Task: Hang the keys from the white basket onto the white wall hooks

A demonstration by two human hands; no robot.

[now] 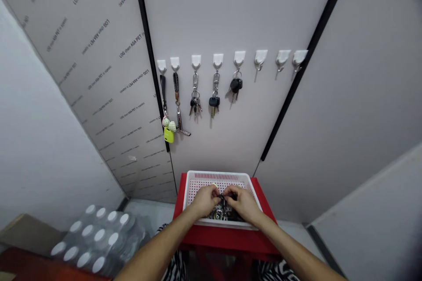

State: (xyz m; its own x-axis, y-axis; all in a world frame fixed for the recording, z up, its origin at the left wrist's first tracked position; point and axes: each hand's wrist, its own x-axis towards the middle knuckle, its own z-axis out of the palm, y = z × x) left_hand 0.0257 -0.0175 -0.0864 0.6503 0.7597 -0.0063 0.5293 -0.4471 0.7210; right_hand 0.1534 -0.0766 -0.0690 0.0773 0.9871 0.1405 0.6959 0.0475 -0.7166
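Note:
Both of my hands reach into a white perforated basket [194, 180] that rests on a red stool [227, 237]. My left hand [205, 200] and my right hand [243, 203] are closed, pinching together a dark set of keys [224, 198] between them. More keys [218, 215] lie in the basket under my hands. On the wall above runs a row of white hooks [260, 57]. Five of them carry keys: a strap with a yellow-green tag [168, 135], a strap with a metal key [178, 109], a key bunch [195, 103], a black key [214, 102] and a black fob [236, 84].
The three hooks at the right end [280, 58] hang bare. A shrink-wrapped pack of bottles with white caps [95, 239] stands on the floor at lower left, beside a cardboard box [20, 228]. Black vertical strips [145, 30] divide the wall panels.

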